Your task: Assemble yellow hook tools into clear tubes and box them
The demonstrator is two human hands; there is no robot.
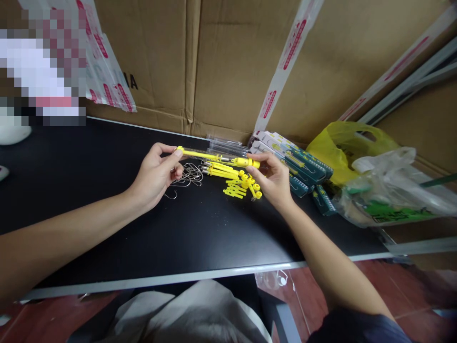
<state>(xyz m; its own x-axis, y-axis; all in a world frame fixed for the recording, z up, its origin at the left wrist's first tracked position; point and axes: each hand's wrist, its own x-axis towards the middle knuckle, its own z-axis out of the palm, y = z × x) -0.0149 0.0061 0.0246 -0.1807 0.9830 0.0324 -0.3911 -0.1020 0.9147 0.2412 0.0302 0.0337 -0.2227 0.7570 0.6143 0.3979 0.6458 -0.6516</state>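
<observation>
Level above the black table, a spring scale (203,155) with yellow parts and a clear tube spans the space between my hands. My left hand (157,174) pinches its left end between thumb and fingers. At the yellow right end, my right hand (273,178) grips with thumb and fingertips. Below it lie several yellow rods (223,170) with metal springs at their ends. Small flat yellow pieces (234,189) and round yellow caps (255,186) are heaped nearby. A tangle of metal hooks (193,175) lies just right of my left hand, partly covered by it.
Clear tubes (228,143) lie behind the parts. Printed boxes (300,162) are stacked to the right, beside a yellow plastic bag (332,143) and a clear bag (392,190). Large cardboard boxes (235,62) wall off the back of the black table (171,238).
</observation>
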